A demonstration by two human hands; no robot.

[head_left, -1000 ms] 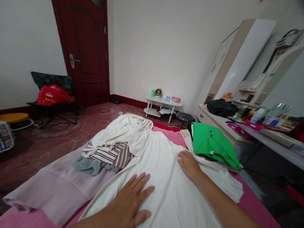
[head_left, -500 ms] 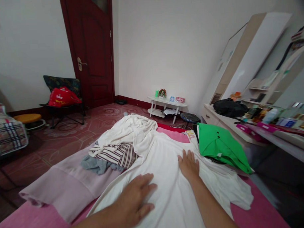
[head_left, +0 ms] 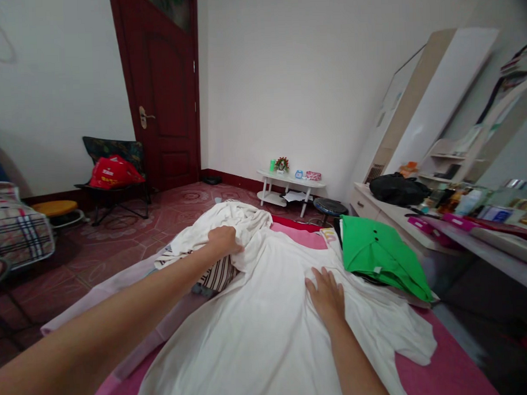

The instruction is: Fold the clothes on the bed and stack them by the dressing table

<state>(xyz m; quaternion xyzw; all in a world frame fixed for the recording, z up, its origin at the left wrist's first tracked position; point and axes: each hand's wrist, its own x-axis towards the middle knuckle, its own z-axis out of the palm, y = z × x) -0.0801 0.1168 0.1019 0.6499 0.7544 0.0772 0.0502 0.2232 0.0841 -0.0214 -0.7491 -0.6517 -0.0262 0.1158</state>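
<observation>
Head view: we're at the bed, working a large white soft-fabric garment [head_left: 268,335]. It is spread flat over the pink bed cover [head_left: 443,378] and runs from near us up toward the far end.

Right hand [head_left: 326,296] lies open, palm down, fingers spread, on the garment's right half. It sits just beside the folded bright green shirt [head_left: 380,254] that tops a small stack.

Left hand [head_left: 222,239] is stretched far out, fingers curled tight on the bunched cream fabric [head_left: 233,216] at the garment's far left end. We can't tell whether that bunch is the same piece or a separate one.

Under and just beside that fist are a brown-and-white striped garment [head_left: 220,274] and a bit of grey cloth [head_left: 201,290]. Both lie on a pale pink sheet [head_left: 128,280] draped off the bed's left edge.

Our read on doing this well:
- The flat right palm is the anchor. Press down, don't drag, or the smoothed panel wrinkles.
- The left pull should go low and along the bed, away from the anchor, so the cloth tensions evenly.
- Grip only cream cloth. The striped piece sits right under the knuckles and could get snagged along.
- Watch the green stack. It is touching or nearly touching the white cloth's edge and looks easy to topple with a sideways tug.
</observation>
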